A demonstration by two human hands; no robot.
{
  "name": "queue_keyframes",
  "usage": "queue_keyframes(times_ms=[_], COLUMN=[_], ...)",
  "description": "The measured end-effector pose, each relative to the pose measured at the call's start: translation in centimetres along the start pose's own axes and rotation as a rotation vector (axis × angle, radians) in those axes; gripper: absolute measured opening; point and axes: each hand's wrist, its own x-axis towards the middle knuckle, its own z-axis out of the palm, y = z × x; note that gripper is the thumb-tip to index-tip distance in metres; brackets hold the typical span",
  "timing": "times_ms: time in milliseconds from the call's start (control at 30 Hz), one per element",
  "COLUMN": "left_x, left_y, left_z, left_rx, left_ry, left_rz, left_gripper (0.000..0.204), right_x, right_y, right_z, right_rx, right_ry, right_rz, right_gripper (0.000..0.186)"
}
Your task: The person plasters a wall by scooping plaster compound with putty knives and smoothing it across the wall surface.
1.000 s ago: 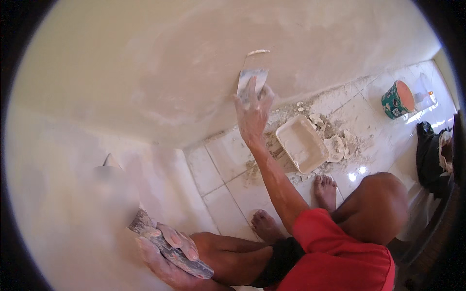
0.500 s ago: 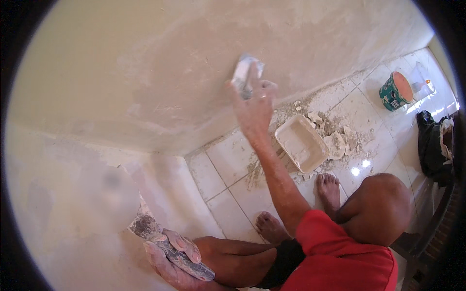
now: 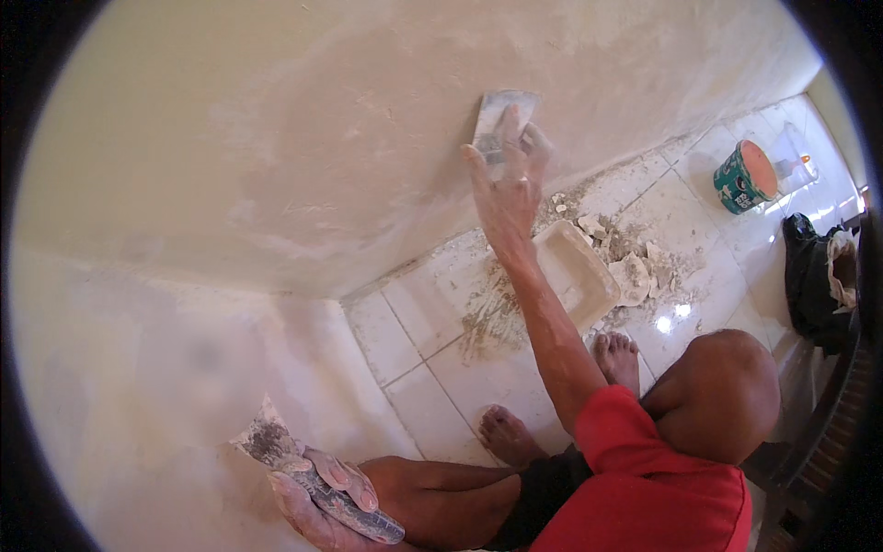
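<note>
My right hand (image 3: pixel 515 189) is closed around a flat metal scraper blade (image 3: pixel 508 103), its fingers stretched along it and the blade against the wall (image 3: pixel 368 138). A patch of pinkish-grey filler covers the wall around the blade. At the lower left, my left hand (image 3: pixel 322 501) grips the dark handle of a putty knife (image 3: pixel 345 504), whose blade, crusted with filler, points up and left. White dust coats both hands. Under my right forearm, a cream rectangular tray (image 3: pixel 593 285) with some filler inside is partly hidden.
Broken filler chunks (image 3: pixel 635 276) and grit lie on the white tiled floor (image 3: pixel 432 396) beside the tray. A green bucket (image 3: pixel 740 179) with pinkish contents stands far right, near a clear container (image 3: pixel 796 161). A black bag (image 3: pixel 809 276) and dark wooden furniture (image 3: pixel 832 396) line the right side.
My right hand has slid the scraper rightward along the wall, and its forearm now covers part of the tray. My left hand keeps hold of the putty knife, nearly still.
</note>
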Motion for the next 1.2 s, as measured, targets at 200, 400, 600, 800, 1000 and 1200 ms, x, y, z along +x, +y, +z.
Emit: queue_keyframes(times_ms=[200, 400, 600, 800, 1000, 1200], left_x=[0.7, 0.5, 0.4, 0.4, 0.6, 0.4], left_y=[-0.3, 0.0, -0.6, -0.2, -0.3, -0.3], left_z=[-1.3, -1.6, -1.6, -0.8, -0.7, -1.0], left_rx=[0.066, 0.088, 0.116, 0.132, 0.145, 0.163], left_ry=[-0.133, -0.067, -0.054, 0.048, 0.04, 0.042], left_rz=[-0.025, -0.029, -0.009, -0.034, -0.032, -0.033], left_gripper=[0.028, 0.027, 0.029, 0.033, 0.034, 0.034], right_x=[-5.0, 1.3, -1.8, -4.8, 0.4, -6.1], right_y=[0.9, -2.0, -3.8, -0.4, -1.6, -2.9], right_z=[0.1, -3.5, -1.5, -2.2, -2.9, -1.6], right_rx=[-0.084, 0.285, -0.092, -0.165, 0.087, -0.019], right_ry=[-0.211, -0.145, -0.229, -0.306, -0.133, -0.394], right_rz=[0.212, 0.52, 0.2, 0.049, 0.413, 0.16], right_gripper=[0.075, 0.075, 0.075, 0.077, 0.077, 0.074])
